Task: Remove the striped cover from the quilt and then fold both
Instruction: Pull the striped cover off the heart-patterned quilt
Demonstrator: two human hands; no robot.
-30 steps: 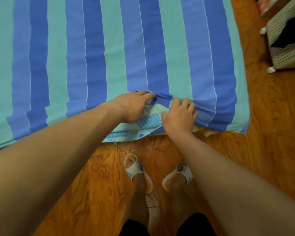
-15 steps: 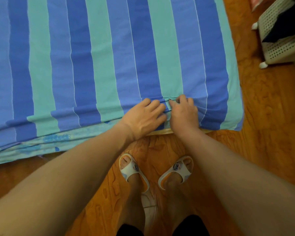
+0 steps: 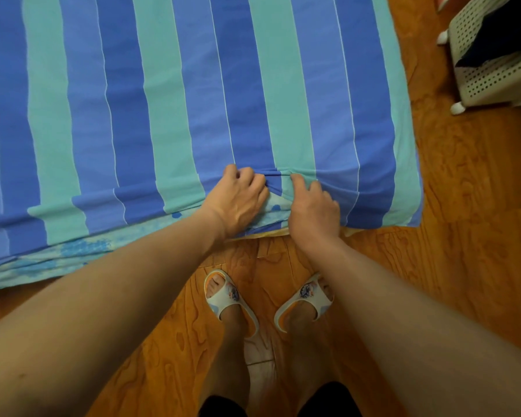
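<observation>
The striped cover (image 3: 193,100), in blue and teal bands, lies spread flat over the bed and fills the upper part of the view. At its near edge my left hand (image 3: 238,200) and my right hand (image 3: 312,210) sit close together, each gripping a bunched fold of the cover, with fabric puckered between them. Between the hands and along the near edge shows a lighter patterned layer (image 3: 72,254) in pale teal with blue patches; I cannot tell whether it is the quilt or the cover's underside.
Orange wooden floor (image 3: 464,236) runs along the bed's near and right sides. A white perforated basket (image 3: 494,76) holding dark cloth stands at the upper right. My feet in white slippers (image 3: 226,296) stand just below the bed's edge.
My hands have drawn slightly apart at the cover's edge, and the pale patterned layer shows between them again. The view has shifted a little.
</observation>
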